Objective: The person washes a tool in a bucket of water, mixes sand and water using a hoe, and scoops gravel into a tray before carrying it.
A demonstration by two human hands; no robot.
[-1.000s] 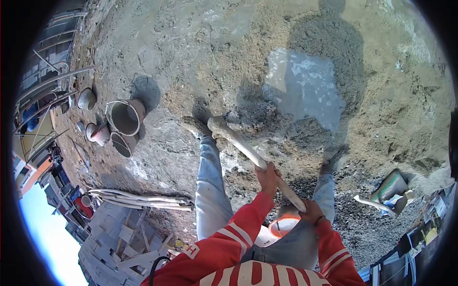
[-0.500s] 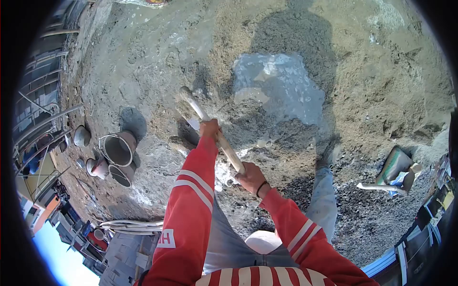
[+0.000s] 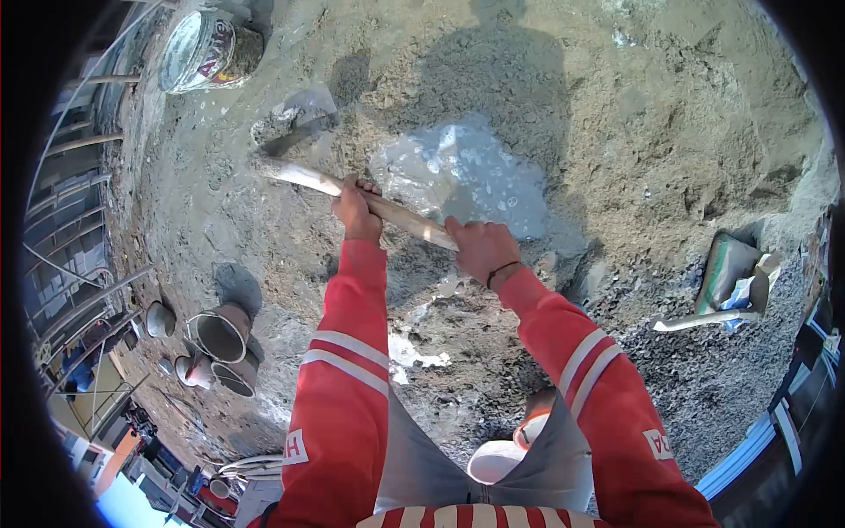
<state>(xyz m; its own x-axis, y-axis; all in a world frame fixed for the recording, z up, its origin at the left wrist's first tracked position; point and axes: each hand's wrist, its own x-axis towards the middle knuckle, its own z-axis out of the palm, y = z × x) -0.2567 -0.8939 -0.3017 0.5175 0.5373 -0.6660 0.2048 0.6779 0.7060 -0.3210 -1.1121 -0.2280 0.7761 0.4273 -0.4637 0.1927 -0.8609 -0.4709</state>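
Over the near edge of the grey puddle (image 3: 506, 189), a wooden handle (image 3: 407, 219) slanted, the left hand (image 3: 357, 211) clenched round its middle, the right hand (image 3: 484, 250) wrapped round its near end, a lettered bucket (image 3: 216, 55) stood left of the puddle.

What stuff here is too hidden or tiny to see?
- Head view: the near end of the wooden handle, covered by the right hand.
- Head view: any writing on the sack, too small.
- Head view: the blue shape at the left, small, partly behind poles.
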